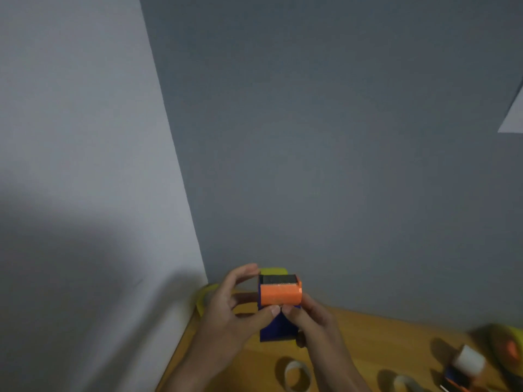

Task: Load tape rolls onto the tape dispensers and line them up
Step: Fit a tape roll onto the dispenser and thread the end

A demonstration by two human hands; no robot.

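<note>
Hands: my left hand (229, 304) and right hand (308, 318) pinch the blue-and-orange tape dispenser (278, 301); I should hold it steady.

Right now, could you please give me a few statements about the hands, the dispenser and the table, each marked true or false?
1. Both hands hold the blue and orange tape dispenser. True: the left hand and right hand grip it from either side.
2. The dispenser rests flat on the wooden table. False: it is lifted above it.
3. A loose tape roll lies on the table near the bottom edge. True.
4. The wall behind is bright red. False: it is grey.
5. A second dispenser sits at the lower right. True, though blurred.
</note>
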